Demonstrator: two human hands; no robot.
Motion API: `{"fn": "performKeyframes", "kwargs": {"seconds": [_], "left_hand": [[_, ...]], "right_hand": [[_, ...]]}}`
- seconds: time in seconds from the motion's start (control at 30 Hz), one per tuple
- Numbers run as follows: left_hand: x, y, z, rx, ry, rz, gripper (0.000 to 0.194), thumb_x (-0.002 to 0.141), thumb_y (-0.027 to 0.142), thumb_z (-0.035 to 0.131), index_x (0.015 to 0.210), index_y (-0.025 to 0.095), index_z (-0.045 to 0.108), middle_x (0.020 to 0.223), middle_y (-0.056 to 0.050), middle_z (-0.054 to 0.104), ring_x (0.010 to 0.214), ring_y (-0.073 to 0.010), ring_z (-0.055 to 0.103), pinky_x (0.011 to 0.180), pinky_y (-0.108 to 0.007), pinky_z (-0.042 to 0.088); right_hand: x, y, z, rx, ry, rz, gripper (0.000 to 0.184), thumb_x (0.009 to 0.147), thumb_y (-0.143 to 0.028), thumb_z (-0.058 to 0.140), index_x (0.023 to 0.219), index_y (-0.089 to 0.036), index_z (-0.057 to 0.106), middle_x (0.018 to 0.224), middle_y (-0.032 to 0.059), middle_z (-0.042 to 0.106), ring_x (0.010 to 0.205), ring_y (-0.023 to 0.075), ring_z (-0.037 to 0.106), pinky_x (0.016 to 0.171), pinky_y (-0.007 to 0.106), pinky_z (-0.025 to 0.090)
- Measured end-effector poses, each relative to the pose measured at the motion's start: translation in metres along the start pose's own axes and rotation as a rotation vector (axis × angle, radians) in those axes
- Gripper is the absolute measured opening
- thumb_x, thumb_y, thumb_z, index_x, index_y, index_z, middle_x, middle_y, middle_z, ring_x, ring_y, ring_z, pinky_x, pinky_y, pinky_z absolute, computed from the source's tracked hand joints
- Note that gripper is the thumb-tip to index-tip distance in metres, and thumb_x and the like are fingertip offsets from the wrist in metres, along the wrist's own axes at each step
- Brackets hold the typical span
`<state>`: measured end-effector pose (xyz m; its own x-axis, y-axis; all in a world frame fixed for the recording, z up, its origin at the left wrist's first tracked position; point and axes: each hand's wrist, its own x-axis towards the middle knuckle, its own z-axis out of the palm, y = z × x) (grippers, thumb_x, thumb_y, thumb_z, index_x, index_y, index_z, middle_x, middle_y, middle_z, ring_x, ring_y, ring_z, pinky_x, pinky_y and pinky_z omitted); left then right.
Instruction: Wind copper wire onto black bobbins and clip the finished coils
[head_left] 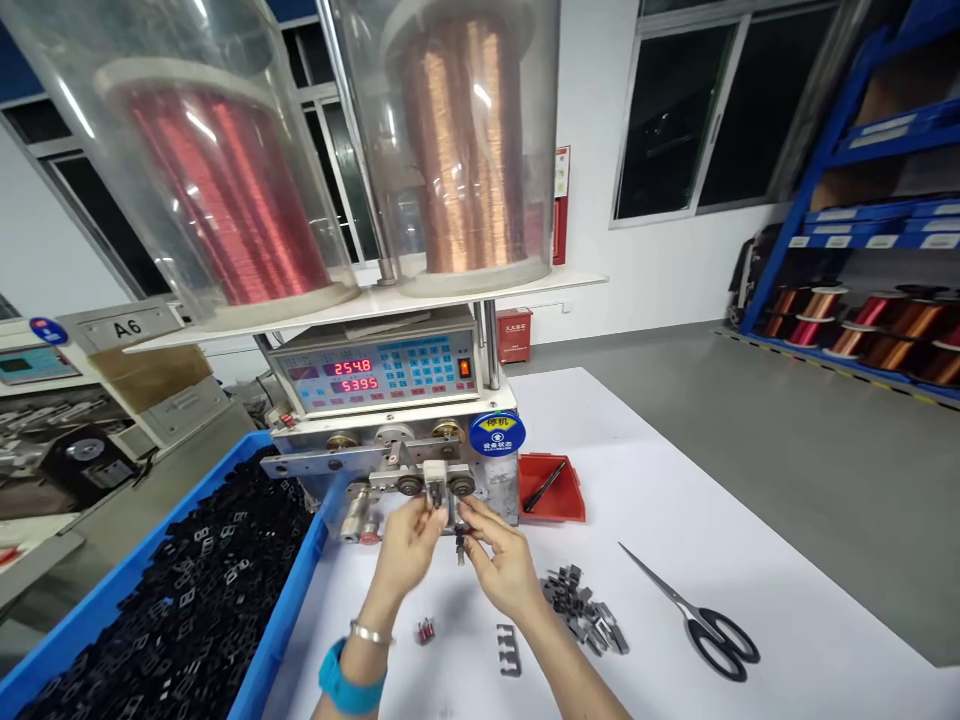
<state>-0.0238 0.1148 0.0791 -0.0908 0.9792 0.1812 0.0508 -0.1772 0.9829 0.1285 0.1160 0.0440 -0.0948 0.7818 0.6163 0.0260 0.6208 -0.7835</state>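
At the front of a coil winding machine [439,400], both my hands work close together. My left hand [409,545] wears a bracelet and a blue wristband; its fingers are pinched just below a white block [434,470], and what they grip is hidden. Beside it, my right hand [501,560] has thumb and fingers closed around a small dark fitting with a metal tip [460,548], under the machine's right roller [461,486]. On the white table below lie a small red-wound coil [425,630] and a grey notched strip [508,650].
Black-handled scissors [701,620] lie at right, near a pile of grey metal pieces [581,605]. A red tray [551,487] holds a black pen-like tool. At left stands a blue bin [289,625] of black plastic parts. Covered wire spools [225,190] stand above.
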Motion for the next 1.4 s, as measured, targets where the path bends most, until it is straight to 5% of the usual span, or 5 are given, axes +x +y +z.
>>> {"fn": "performKeyframes", "kwargs": {"seconds": [0.53,0.73,0.97,1.17,1.4], "left_hand": [[0.017,-0.011,0.001,0.015,0.036,-0.012,0.039,0.058,0.048,0.068,0.048,0.019,0.044,0.049,0.005,0.041,0.051,-0.0095,0.034,0.051,-0.024,0.027],[-0.022,-0.01,0.004,0.06,-0.03,0.001,0.027,0.067,0.038,0.062,0.054,0.018,0.05,0.05,0.005,0.043,0.05,-0.0098,0.034,0.05,-0.023,0.026],[0.015,-0.005,0.004,0.073,0.056,-0.025,0.029,0.056,0.037,0.065,0.047,0.019,0.044,0.047,0.005,0.04,0.05,-0.0101,0.034,0.051,-0.024,0.027],[-0.021,0.0,0.003,0.182,0.044,0.044,0.026,0.068,0.037,0.063,0.055,0.018,0.05,0.047,0.007,0.036,0.046,-0.0088,0.03,0.048,-0.023,0.021],[0.02,0.003,0.002,0.037,0.039,-0.141,0.046,0.047,0.054,0.071,0.047,0.022,0.039,0.043,0.009,0.03,0.039,-0.0051,0.019,0.041,-0.023,0.015]], "right_hand": [[-0.002,0.01,0.001,-0.006,-0.018,0.016,0.04,0.081,-0.014,0.052,0.117,-0.024,0.066,0.128,0.0112,0.061,0.112,0.0235,0.062,0.078,0.032,0.061],[0.0,0.01,0.0,-0.012,-0.041,0.012,0.041,0.08,-0.012,0.051,0.116,-0.024,0.067,0.127,0.0114,0.061,0.113,0.0241,0.061,0.077,0.032,0.061],[0.0,0.011,0.0,-0.002,-0.01,0.001,0.039,0.08,-0.013,0.052,0.114,-0.023,0.067,0.126,0.0121,0.062,0.109,0.0239,0.064,0.076,0.032,0.062],[0.001,0.007,-0.002,-0.049,-0.022,-0.039,0.042,0.078,-0.01,0.051,0.114,-0.024,0.067,0.123,0.0116,0.064,0.113,0.0246,0.061,0.076,0.032,0.062],[0.0,0.01,-0.001,-0.069,-0.016,-0.057,0.041,0.08,-0.011,0.05,0.117,-0.023,0.066,0.124,0.0118,0.063,0.111,0.0239,0.063,0.075,0.032,0.062]]}}
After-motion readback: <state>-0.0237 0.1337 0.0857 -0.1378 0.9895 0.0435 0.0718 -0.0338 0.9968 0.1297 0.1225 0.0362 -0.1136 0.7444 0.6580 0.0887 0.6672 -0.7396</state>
